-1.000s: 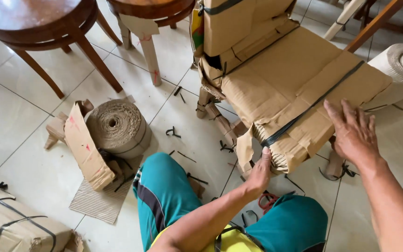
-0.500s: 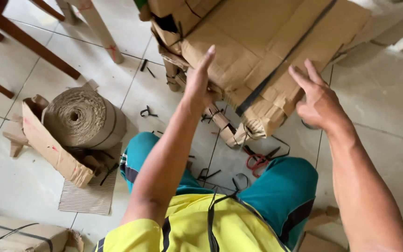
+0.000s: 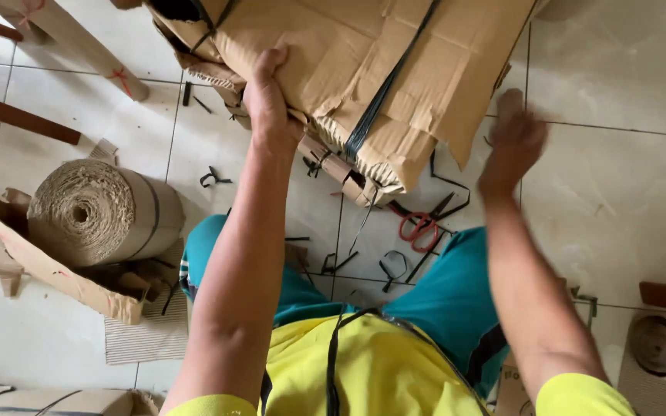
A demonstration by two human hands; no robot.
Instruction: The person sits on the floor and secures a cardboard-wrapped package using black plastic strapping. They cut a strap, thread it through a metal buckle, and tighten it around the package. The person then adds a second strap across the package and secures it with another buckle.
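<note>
A big bundle wrapped in brown cardboard [image 3: 364, 62], bound with a dark strap, fills the top centre of the head view, above my knees. My left hand [image 3: 268, 92] grips its lower left edge, fingers over the cardboard. My right hand [image 3: 512, 142] hangs blurred beside the bundle's lower right corner, fingers loosely together; I cannot tell whether it touches the cardboard. Red-handled scissors [image 3: 423, 225] lie on the tiled floor under the bundle, between my hands.
A roll of corrugated cardboard [image 3: 98, 209] lies in torn cardboard at the left. Cut black strap pieces [image 3: 213, 179] are scattered over the tiles. A wrapped furniture leg [image 3: 79, 46] stands upper left. Another roll [image 3: 655, 345] sits at the lower right.
The camera has moved closer over the bundle. My left hand went from reaching up to gripping the bundle's left edge. My right hand dropped from the bundle's face to its lower right corner.
</note>
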